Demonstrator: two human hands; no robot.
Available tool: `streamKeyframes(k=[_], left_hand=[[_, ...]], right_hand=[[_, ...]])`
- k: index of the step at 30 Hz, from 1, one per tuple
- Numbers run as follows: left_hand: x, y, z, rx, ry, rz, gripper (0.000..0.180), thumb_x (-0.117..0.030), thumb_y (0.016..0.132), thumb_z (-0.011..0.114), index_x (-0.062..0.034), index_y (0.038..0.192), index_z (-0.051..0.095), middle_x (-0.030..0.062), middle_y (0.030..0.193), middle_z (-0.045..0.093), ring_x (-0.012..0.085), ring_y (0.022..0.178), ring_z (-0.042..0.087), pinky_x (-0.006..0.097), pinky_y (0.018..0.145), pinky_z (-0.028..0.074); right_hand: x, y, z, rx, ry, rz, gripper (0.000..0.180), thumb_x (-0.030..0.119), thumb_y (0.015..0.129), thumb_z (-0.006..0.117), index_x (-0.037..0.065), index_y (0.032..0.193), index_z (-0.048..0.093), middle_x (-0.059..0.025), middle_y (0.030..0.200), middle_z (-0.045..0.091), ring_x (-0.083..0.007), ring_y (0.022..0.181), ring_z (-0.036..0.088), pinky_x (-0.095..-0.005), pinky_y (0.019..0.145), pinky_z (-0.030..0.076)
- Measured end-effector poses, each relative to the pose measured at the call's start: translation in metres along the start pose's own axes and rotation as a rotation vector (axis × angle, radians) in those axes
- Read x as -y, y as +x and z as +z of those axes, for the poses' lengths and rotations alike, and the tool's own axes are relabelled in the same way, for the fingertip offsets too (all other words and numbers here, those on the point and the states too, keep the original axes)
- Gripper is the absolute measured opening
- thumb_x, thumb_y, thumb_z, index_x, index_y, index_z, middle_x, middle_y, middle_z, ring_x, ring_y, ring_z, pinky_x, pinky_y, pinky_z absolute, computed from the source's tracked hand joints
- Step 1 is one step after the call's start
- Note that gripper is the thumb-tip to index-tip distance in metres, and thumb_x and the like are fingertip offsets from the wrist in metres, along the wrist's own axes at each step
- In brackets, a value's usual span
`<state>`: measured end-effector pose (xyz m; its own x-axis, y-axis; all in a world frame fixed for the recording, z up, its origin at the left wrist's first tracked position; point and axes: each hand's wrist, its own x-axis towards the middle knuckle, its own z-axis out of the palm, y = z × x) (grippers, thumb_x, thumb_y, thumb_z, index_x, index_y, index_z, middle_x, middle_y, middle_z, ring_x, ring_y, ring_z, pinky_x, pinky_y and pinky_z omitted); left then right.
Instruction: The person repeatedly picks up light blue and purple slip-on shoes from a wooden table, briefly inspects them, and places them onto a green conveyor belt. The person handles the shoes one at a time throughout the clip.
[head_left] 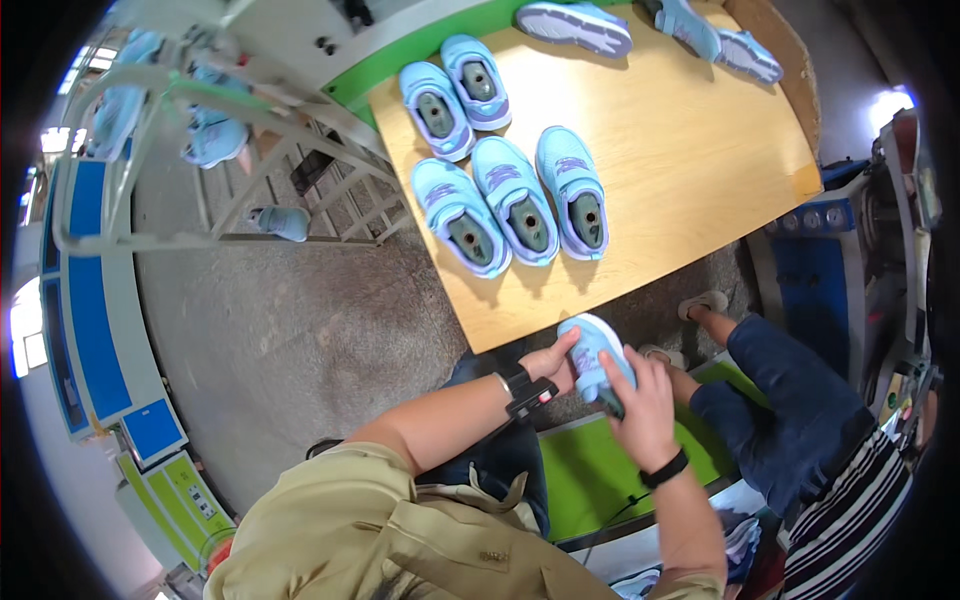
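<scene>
Just off the table's front edge, both my hands hold a light blue sneaker [590, 352] with purple trim and a white sole edge. My left hand [553, 362] grips it at the toe end. My right hand [645, 405] is wrapped round the heel end, hiding part of the opening. On the wooden table [690, 180] stand several matching sneakers with dark forms inside. The nearest to my hands is a sneaker [572, 190] at the right of the front row; another sneaker [515, 200] is beside it.
At the table's far side a sneaker [575, 28] lies on its side. Left stands a metal rack [230, 240] with more shoes. A person in dark shorts [780, 400] sits at my right. A green surface [580, 480] lies below my hands.
</scene>
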<state>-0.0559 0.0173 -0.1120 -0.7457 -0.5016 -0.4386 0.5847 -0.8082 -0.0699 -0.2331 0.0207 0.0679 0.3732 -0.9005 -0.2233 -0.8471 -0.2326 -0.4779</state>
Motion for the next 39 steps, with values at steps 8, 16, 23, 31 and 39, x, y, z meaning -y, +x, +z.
streamKeyframes(k=[8, 16, 23, 31, 39], left_hand=[[-0.051, -0.113, 0.084, -0.071, 0.894, 0.291, 0.063, -0.022, 0.094, 0.076, -0.0036, 0.147, 0.046, 0.0074, 0.135, 0.060, 0.0176, 0.125, 0.056, 0.035, 0.108, 0.046], [-0.103, -0.179, 0.079, -0.661, 1.225, 0.554, 0.058, -0.033, 0.100, 0.067, -0.0069, 0.145, 0.041, 0.0160, 0.123, 0.062, 0.0221, 0.114, 0.062, 0.037, 0.085, 0.058], [-0.136, -0.182, 0.056, -0.594, 2.012, 0.852, 0.086, -0.048, 0.083, 0.082, -0.0032, 0.145, 0.043, 0.0239, 0.132, 0.051, 0.0367, 0.124, 0.053, 0.045, 0.101, 0.048], [-0.128, -0.174, 0.098, -0.616, 2.017, 0.586, 0.079, -0.043, 0.077, 0.084, -0.0040, 0.139, 0.056, 0.0232, 0.121, 0.056, 0.0434, 0.119, 0.051, 0.048, 0.107, 0.041], [-0.186, -0.198, 0.103, -0.299, 1.833, 0.246, 0.063, -0.025, 0.090, 0.078, -0.0004, 0.143, 0.054, 0.0148, 0.133, 0.065, 0.0194, 0.114, 0.063, 0.034, 0.097, 0.050]], right_hand=[[-0.006, -0.013, 0.021, -0.111, 0.268, -0.269, 0.083, -0.003, 0.064, 0.082, 0.020, 0.140, 0.057, -0.0134, 0.149, 0.050, -0.0421, 0.137, 0.046, -0.0494, 0.110, 0.044], [0.045, 0.068, 0.041, -0.096, 0.598, -0.133, 0.084, 0.004, 0.071, 0.086, 0.003, 0.145, 0.046, -0.0200, 0.135, 0.054, -0.0355, 0.127, 0.053, -0.0419, 0.109, 0.044], [0.078, 0.090, 0.051, -0.273, 0.557, -0.046, 0.097, 0.010, 0.072, 0.088, 0.006, 0.152, 0.035, -0.0210, 0.138, 0.043, -0.0375, 0.129, 0.047, -0.0437, 0.109, 0.041], [0.076, 0.103, 0.056, -0.280, 0.539, 0.002, 0.090, 0.012, 0.071, 0.088, 0.009, 0.147, 0.041, -0.0215, 0.130, 0.043, -0.0419, 0.121, 0.049, -0.0475, 0.108, 0.041], [0.057, 0.114, 0.050, -0.170, 0.537, -0.053, 0.089, 0.017, 0.072, 0.088, 0.012, 0.148, 0.042, -0.0230, 0.130, 0.044, -0.0404, 0.121, 0.050, -0.0447, 0.106, 0.044]])
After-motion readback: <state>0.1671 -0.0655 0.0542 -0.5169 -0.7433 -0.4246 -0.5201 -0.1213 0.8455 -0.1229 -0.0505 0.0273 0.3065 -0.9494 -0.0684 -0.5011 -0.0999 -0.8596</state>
